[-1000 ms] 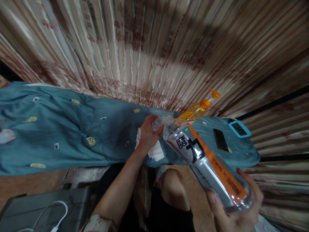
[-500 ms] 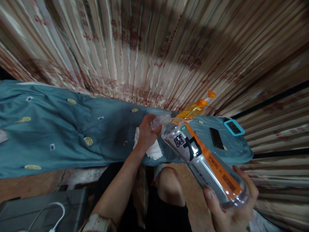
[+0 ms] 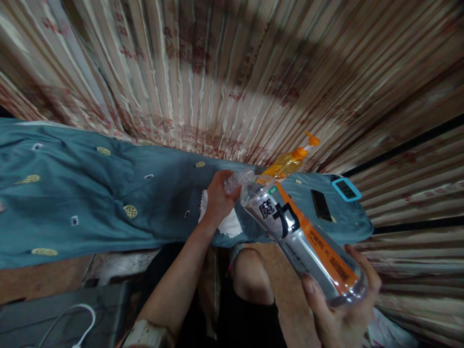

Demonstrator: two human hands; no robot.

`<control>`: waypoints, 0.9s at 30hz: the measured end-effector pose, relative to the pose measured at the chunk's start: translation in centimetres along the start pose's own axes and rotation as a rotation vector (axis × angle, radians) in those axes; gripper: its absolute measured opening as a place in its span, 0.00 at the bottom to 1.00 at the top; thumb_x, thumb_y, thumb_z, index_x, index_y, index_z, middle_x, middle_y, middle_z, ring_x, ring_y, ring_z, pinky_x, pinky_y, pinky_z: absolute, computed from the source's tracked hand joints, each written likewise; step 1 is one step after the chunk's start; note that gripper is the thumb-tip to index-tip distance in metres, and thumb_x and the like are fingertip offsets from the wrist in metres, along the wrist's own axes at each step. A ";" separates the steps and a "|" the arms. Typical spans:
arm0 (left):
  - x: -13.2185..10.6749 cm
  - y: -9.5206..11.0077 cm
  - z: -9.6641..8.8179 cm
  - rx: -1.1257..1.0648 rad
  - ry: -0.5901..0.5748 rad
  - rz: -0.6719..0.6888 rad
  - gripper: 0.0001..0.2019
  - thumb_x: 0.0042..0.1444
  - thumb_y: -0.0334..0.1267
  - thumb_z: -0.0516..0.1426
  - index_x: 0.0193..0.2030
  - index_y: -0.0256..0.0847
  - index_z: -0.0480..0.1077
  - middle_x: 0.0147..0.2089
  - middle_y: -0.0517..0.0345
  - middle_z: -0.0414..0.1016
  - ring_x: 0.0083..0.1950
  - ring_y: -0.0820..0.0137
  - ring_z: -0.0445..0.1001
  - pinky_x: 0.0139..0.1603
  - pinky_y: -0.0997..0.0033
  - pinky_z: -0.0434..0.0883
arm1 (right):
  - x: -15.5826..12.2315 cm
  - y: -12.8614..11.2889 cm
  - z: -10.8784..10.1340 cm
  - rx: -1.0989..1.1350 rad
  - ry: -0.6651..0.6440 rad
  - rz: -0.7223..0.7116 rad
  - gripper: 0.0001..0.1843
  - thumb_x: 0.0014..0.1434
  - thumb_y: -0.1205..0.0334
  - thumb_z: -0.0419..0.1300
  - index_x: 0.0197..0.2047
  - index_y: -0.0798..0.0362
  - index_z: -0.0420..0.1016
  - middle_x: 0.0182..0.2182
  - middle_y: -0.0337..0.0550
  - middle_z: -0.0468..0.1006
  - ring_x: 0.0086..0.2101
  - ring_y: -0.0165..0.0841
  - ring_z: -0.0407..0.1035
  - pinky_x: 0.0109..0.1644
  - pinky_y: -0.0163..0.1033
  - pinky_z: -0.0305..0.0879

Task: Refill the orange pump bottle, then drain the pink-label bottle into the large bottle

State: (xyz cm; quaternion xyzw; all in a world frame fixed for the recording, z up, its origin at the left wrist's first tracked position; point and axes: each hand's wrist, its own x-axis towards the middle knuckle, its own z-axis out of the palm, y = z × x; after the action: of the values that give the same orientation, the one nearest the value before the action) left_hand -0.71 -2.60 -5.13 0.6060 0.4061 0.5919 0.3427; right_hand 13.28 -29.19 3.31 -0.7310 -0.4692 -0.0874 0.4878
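A clear plastic bottle (image 3: 300, 232) with a silver and orange label slants across the front of me, its neck up to the left. My right hand (image 3: 340, 309) is wrapped round its base. At the neck end, my left hand (image 3: 221, 198) is closed on the bottle, though some of its fingers are hidden. No cap can be made out there. Below my left hand a white cloth (image 3: 230, 226) with a scalloped edge lies on the teal cover (image 3: 166, 193). Just behind the bottle's neck is an orange pump bottle (image 3: 284, 165).
A dark phone (image 3: 321, 205) and a blue-framed digital clock (image 3: 347, 189) lie at the right end of the cover. Pleated curtains (image 3: 188, 87) hang behind and to the right. A grey box-like surface (image 3: 65, 309) with a white cable (image 3: 92, 316) is at lower left.
The view has shifted slightly, so the things on the cover appear a little further left. Both hands keep the same hold on the bottle.
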 end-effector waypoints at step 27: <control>-0.1 -0.1 -0.1 0.008 -0.008 0.018 0.19 0.55 0.39 0.73 0.50 0.42 0.74 0.49 0.51 0.85 0.50 0.59 0.85 0.54 0.60 0.82 | -0.1 1.5 -0.6 -0.004 -0.016 0.034 0.64 0.44 0.38 0.82 0.77 0.52 0.61 0.64 0.62 0.71 0.59 0.57 0.70 0.69 0.80 0.59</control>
State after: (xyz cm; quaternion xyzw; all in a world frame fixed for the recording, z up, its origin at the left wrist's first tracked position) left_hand -0.81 -2.66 -5.23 0.6135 0.4018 0.5907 0.3365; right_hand 14.58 -29.87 2.62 -0.7404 -0.4605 -0.0740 0.4840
